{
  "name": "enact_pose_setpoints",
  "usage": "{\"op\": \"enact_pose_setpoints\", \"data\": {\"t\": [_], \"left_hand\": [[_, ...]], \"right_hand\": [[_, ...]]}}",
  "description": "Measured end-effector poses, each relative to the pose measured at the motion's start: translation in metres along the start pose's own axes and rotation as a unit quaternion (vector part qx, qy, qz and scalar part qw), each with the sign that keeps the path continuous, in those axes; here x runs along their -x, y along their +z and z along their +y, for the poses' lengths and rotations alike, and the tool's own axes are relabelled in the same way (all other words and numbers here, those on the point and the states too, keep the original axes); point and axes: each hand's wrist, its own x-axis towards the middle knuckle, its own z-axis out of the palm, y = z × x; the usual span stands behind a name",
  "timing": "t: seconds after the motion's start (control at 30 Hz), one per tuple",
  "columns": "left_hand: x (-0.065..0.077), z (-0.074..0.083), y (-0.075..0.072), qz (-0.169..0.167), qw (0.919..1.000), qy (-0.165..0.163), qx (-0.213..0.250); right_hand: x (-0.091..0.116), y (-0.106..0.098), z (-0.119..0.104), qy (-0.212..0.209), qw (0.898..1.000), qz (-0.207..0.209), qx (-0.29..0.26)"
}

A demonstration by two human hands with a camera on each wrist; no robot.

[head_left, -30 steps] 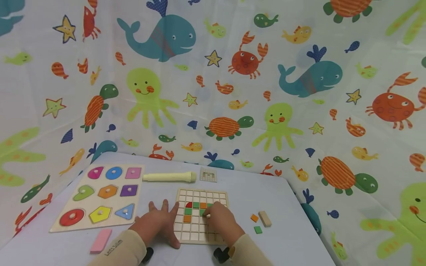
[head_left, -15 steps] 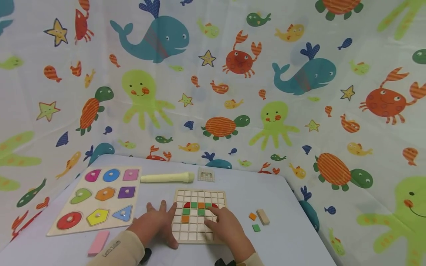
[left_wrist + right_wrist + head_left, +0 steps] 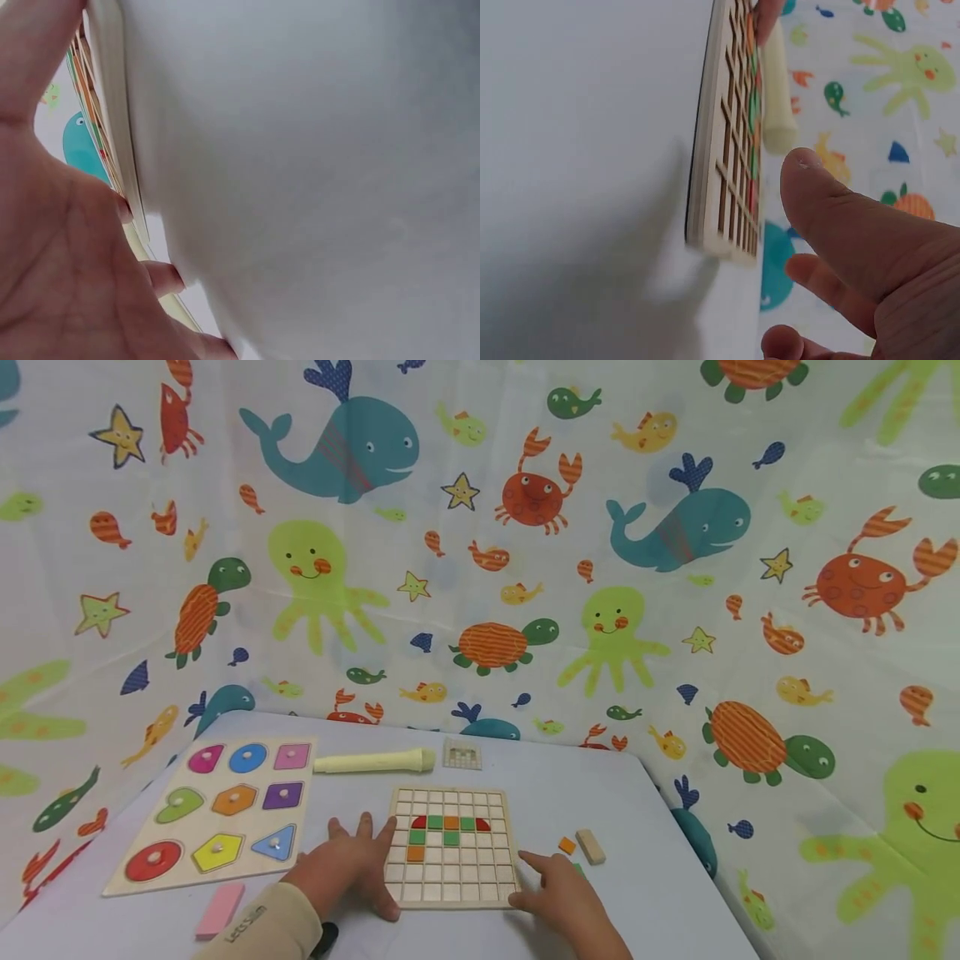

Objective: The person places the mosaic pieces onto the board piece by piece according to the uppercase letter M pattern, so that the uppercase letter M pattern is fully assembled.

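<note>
A wooden grid board [image 3: 450,891] lies on the table with red, green and orange tiles [image 3: 451,838] in its upper squares. My left hand [image 3: 351,867] has its fingers spread and steadies the board's left edge with thumb and fingers. Just off the board's right side hovers my right hand [image 3: 562,893], with thumb and forefinger apart and nothing between them; the right wrist view also shows this hand [image 3: 885,259] beside the board [image 3: 705,180]. Partly covered by that hand is a loose green tile [image 3: 577,867]. An orange tile [image 3: 567,845] and a plain wooden block [image 3: 590,847] lie just beyond.
To the left lies a shape puzzle board [image 3: 180,839] with knobbed pieces, and a pink block [image 3: 220,910] in front of it. Behind the grid board are a pale yellow microphone-shaped stick [image 3: 375,762] and a small patterned card [image 3: 462,754]. A sea-animal curtain [image 3: 420,552] surrounds the table.
My right hand has let go of a red tile in the grid's upper right and moved right, off the board towards the loose tiles. The left hand stays at the board's edge.
</note>
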Motion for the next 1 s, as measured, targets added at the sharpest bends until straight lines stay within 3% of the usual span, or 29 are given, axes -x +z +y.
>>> {"op": "enact_pose_setpoints", "data": {"t": [0.17, 0.3, 0.4, 1.0], "left_hand": [[0.002, -0.001, -0.001, 0.001, 1.0000, 0.005, -0.001], [0.002, -0.003, -0.002, 0.002, 1.0000, 0.006, 0.000], [0.001, -0.005, -0.002, 0.005, 1.0000, 0.006, 0.002], [-0.002, 0.001, 0.000, -0.003, 0.9999, 0.002, -0.010]], "right_hand": [[-0.001, -0.014, 0.025, 0.063, 0.997, 0.018, 0.030], [-0.003, -0.026, 0.040, 0.140, 0.989, 0.024, 0.040], [-0.005, -0.032, 0.046, 0.169, 0.985, 0.023, 0.038], [-0.032, -0.037, 0.062, 0.150, 0.985, 0.016, 0.082]]}}
